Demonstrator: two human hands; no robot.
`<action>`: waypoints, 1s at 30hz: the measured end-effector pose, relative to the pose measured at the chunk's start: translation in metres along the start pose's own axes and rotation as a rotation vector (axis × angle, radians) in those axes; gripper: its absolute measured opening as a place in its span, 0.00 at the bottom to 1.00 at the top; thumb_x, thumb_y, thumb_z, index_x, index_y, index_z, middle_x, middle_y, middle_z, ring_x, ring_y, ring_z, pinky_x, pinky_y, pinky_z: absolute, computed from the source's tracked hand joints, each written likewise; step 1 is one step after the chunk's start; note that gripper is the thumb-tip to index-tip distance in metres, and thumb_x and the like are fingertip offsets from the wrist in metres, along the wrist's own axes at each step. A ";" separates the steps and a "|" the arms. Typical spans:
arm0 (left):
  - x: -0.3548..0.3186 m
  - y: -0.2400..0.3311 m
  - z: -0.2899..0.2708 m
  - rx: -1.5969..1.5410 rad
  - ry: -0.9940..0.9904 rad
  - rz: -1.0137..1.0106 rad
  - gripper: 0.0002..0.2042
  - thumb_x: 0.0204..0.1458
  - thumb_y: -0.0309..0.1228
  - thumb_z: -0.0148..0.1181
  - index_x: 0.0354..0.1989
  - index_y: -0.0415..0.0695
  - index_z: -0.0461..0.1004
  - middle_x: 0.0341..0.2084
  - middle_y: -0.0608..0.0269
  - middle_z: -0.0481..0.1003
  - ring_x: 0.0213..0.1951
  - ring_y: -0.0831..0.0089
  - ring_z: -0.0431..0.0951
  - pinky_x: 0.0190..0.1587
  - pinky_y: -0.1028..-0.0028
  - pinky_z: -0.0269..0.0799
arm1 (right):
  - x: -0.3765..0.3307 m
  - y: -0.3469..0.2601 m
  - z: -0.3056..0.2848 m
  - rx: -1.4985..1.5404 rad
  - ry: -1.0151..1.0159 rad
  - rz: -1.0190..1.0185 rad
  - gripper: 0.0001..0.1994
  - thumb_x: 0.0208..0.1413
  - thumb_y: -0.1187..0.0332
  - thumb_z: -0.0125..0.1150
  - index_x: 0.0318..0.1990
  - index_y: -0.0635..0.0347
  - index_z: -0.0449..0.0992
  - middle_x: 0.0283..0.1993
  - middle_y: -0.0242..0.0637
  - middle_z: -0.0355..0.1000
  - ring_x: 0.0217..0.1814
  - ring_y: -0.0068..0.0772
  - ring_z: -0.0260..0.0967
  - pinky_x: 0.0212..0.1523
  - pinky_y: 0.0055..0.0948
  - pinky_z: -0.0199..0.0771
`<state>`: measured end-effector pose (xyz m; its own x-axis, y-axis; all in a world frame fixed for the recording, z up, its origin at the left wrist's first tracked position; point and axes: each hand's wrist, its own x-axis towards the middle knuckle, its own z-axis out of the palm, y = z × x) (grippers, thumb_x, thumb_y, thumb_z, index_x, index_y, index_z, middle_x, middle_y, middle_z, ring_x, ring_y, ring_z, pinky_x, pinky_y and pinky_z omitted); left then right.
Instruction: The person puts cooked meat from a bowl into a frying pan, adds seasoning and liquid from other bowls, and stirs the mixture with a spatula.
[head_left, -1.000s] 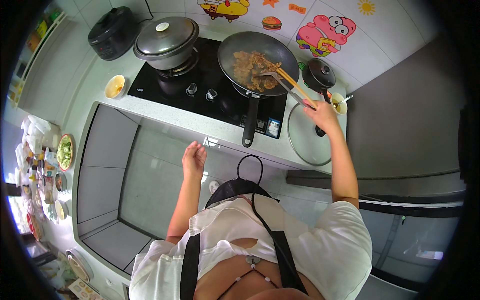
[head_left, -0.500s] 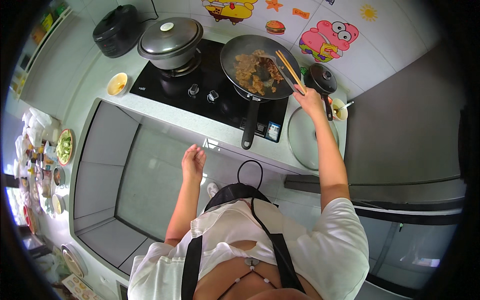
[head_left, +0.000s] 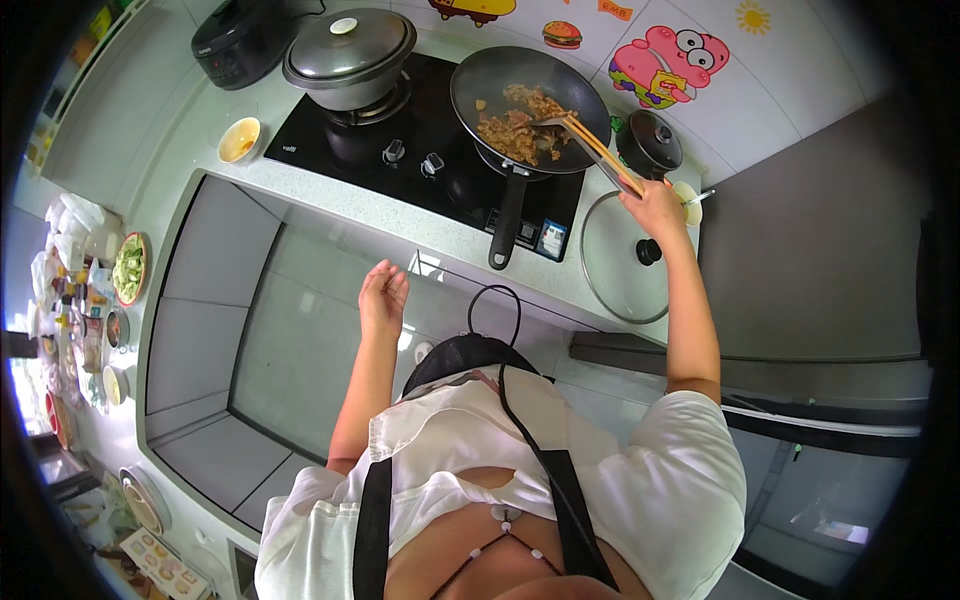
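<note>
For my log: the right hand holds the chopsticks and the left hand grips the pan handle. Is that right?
Not quite: the head view shows the left hand in the air, apart from the pan handle. The right hand does hold the chopsticks.

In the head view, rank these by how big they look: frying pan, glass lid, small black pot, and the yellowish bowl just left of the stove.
1. Frying pan
2. Glass lid, partly covered
3. Small black pot
4. Yellowish bowl
</note>
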<state>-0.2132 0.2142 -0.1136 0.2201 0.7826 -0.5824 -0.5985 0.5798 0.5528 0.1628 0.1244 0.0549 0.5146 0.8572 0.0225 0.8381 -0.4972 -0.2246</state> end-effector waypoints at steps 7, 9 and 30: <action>0.009 0.011 0.003 0.021 -0.076 0.004 0.10 0.50 0.28 0.47 0.41 0.44 0.68 0.33 0.65 0.70 0.35 0.74 0.71 0.39 0.74 0.70 | -0.003 -0.038 0.010 -0.067 -0.089 0.053 0.17 0.45 0.56 0.57 0.46 0.39 0.72 0.32 0.42 0.73 0.35 0.43 0.70 0.36 0.38 0.70; 0.010 0.019 0.001 0.023 -0.069 0.024 0.10 0.50 0.28 0.47 0.41 0.44 0.68 0.32 0.66 0.70 0.34 0.74 0.72 0.39 0.74 0.70 | 0.003 -0.038 0.022 -0.107 -0.064 0.085 0.17 0.45 0.56 0.57 0.46 0.38 0.72 0.31 0.41 0.73 0.35 0.42 0.70 0.36 0.38 0.69; 0.026 0.022 0.013 0.021 -0.091 -0.021 0.11 0.49 0.29 0.48 0.42 0.43 0.68 0.34 0.65 0.70 0.35 0.73 0.71 0.41 0.74 0.69 | 0.010 -0.030 0.020 1.152 -0.311 0.318 0.22 0.52 0.65 0.52 0.55 0.57 0.62 0.19 0.26 0.59 0.11 0.10 0.43 0.11 0.15 0.38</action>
<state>-0.2105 0.2503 -0.1091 0.3025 0.7868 -0.5380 -0.5770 0.6004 0.5537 0.1393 0.1511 0.0420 0.4689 0.7938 -0.3873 -0.0459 -0.4160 -0.9082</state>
